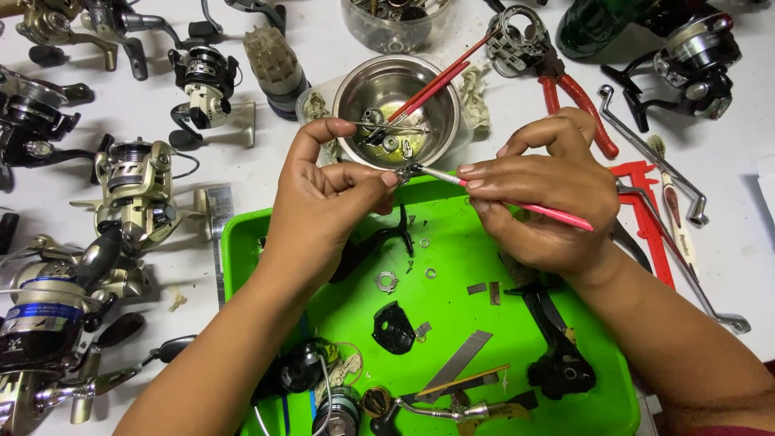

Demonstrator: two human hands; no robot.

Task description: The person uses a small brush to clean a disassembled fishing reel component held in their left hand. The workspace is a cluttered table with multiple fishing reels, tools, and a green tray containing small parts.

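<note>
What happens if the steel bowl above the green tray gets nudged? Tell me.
The steel bowl looks thin and light, so it would probably slide easily on the smooth white table. The red-handled brushes leaning over its rim might shift or tip out.

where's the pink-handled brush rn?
Head view, centre: the pink-handled brush is in the right hand, tip touching a small part pinched in the left hand, just below the steel bowl, above the green tray.
</note>
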